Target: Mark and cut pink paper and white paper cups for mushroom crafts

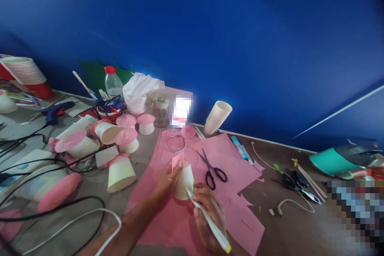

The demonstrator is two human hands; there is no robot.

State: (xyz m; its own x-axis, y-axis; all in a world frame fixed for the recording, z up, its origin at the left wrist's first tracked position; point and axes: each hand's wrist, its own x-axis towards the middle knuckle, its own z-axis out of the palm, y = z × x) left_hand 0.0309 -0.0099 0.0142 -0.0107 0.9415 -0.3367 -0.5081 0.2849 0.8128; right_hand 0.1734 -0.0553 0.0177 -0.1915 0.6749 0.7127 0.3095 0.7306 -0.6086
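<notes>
My left hand [167,181] is closed around the side of a white paper cup [186,178], which is upside down or tilted above the pink paper. A small folded pink paper piece [177,161] stands at the cup's upper left, by my left thumb. In my right hand [208,212] is a white marker [212,226] with a yellow end, its tip against the cup's side. Faint yellow marks show on the cup. Just behind and right of the cup, black-handled scissors [211,171] lie partly spread on the pink paper [231,156].
Several cups with pink tops [121,174] crowd the left, among black cables and a glue gun [55,113]. Along the wall stand a glass jar [161,110], a lit phone screen [181,111] and a cup stack [218,118]. A blue marker [240,148] and white cable [295,200] lie right.
</notes>
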